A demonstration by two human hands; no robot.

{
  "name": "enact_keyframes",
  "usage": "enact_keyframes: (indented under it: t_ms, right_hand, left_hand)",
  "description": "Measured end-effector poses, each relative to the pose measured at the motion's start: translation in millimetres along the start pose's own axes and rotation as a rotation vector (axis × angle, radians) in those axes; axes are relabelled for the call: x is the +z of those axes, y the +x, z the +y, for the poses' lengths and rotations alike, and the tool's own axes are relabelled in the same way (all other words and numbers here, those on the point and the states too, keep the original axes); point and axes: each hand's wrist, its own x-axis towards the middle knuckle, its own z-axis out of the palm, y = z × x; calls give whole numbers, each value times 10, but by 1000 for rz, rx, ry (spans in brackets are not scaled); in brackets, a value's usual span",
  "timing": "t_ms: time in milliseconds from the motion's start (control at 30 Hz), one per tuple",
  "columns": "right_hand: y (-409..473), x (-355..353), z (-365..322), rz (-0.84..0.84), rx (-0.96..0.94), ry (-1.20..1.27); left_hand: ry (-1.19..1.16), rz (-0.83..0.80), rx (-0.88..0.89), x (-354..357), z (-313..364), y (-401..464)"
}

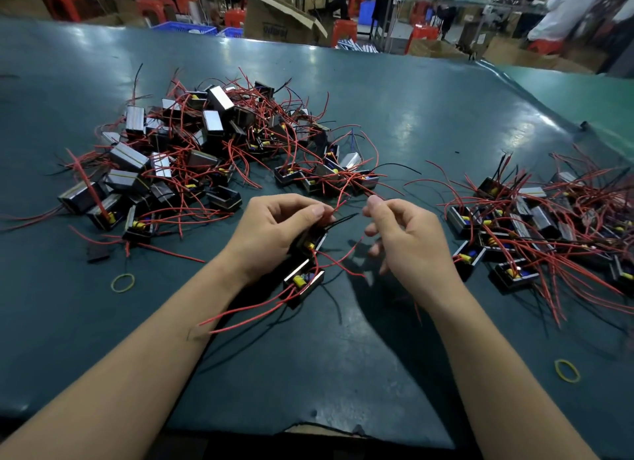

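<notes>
Presently, the left hand is at the middle of the bench, its grip curled round a small open-topped black case. The case holds a yellow component, and red and black leads come out of it. The right hand, just right of it, pinches a red wire between thumb and forefinger; the other fingers hang loosely curled.

A second case sits just nearer, beside the left wrist, with yellow and blue parts inside. Whether it touches the held case cannot be told.

A heap of cases lies far left, some open side up, some turned over. A smaller heap lies right, mostly open, with yellow parts showing. One rubber band lies near left.
</notes>
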Motion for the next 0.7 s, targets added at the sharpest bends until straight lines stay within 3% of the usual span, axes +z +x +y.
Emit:
enact_keyframes:
  t_ms: [167, 267, 367, 467, 700]
  right_hand:
    - [-63, -105, -33, -113, -135, -68]
    - [-109, -186, -104, -224, -129, -112]
    - [-137, -294, -142, -496, -74, 58]
    - [-185, -261, -141, -696, -48, 31]
    - [-157, -54, -95, -352, -167, 86]
  left_hand:
    - [199, -26, 69, 28, -25, -16]
    - [175, 6, 69, 24, -43, -14]
    - [172, 12, 89, -1, -43, -5]
    - [204, 36, 141, -5, -41, 6]
    - [98, 60, 141, -53, -8, -8]
